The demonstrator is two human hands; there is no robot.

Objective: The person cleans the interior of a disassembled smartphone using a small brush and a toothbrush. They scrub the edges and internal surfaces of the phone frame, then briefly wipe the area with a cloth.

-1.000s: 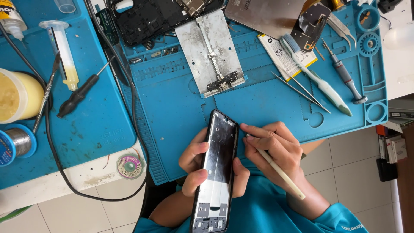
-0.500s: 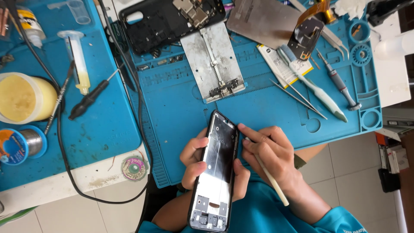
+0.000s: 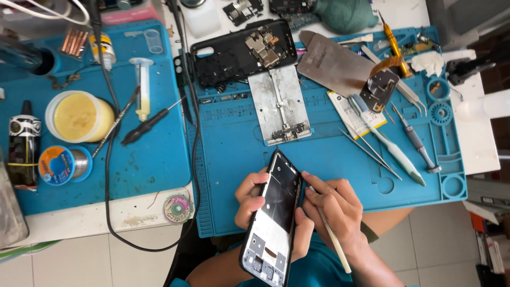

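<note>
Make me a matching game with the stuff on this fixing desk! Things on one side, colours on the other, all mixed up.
Things:
1. work mat
2. round tub
3. thin stick in the right hand
4. opened phone in the left hand

Colours:
A. cream
B. black and grey
C. blue
D. yellow inside

Pairs: 1-C, 2-D, 3-A, 4-B
</note>
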